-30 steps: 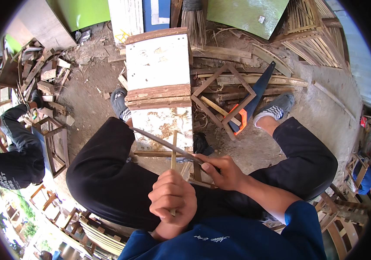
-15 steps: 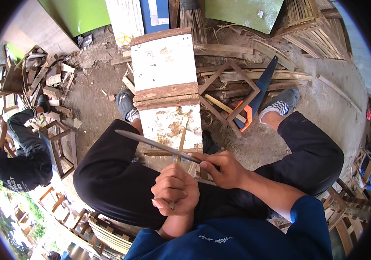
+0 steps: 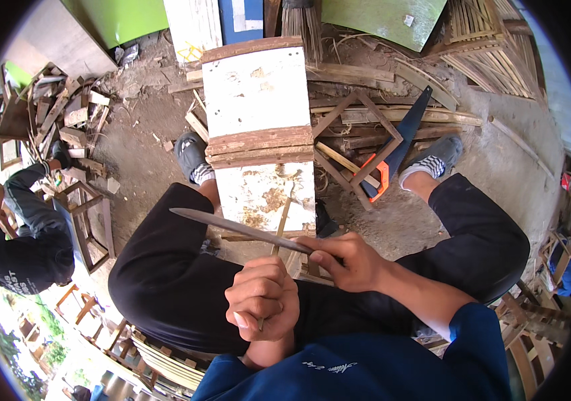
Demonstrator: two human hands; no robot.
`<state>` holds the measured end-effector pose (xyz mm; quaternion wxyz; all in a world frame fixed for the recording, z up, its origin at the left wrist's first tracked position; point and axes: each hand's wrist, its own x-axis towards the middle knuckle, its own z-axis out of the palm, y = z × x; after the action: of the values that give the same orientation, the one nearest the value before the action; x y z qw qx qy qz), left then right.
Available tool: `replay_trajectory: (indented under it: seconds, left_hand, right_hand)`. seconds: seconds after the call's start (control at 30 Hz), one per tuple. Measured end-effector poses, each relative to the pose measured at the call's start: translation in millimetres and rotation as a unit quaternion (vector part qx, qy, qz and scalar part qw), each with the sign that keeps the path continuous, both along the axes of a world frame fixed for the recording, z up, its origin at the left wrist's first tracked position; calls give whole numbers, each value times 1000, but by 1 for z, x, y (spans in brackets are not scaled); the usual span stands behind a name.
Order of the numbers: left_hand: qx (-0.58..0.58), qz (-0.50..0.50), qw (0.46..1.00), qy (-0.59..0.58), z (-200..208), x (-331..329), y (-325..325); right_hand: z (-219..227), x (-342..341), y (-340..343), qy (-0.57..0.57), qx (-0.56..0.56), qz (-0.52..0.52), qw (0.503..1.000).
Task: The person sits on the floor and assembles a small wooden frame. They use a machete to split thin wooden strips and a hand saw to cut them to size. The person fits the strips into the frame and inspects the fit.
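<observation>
slantwise, blade (image 3: pixel 237 227) pointing left, stick (image 3: pixel 285 217) pointing away

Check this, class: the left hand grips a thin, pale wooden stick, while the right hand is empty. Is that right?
Not quite: the right hand is not empty; the head view shows it holding a long, grey, tapering tool. The left hand does grip the thin, pale wooden stick.

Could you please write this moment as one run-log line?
left hand: grips thin wooden stick | right hand: holds long grey blade, crossing stick | ahead: white board, square wooden frame, orange-handled saw
</observation>
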<state>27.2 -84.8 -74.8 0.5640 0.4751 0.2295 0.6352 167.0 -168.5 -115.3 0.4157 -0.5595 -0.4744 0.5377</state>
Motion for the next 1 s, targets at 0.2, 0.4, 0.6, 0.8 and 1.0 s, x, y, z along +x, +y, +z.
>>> replay_trajectory:
  seconds: [0.2,0.4,0.6,0.8,1.0]
  left_hand:
    - [-27,-23,999,-10,5,1,3]
    - [-8,-4,1000,1,2,-1,6]
    - [-31,10,999,-28,-1,-6,7]
    - [-23,18,999,-25,-3,-6,7]
    - [-44,23,999,-20,-1,-8,7]
  right_hand:
    - [-6,5,5,-46,-90,1,995]
    - [-15,3,-1,-28,-146,-84,985]
    - [-18,6,-2,-16,-157,19,987]
    - [-16,2,-1,-9,-21,14,1000]
    - [-19,6,-4,-41,-144,-14,989]
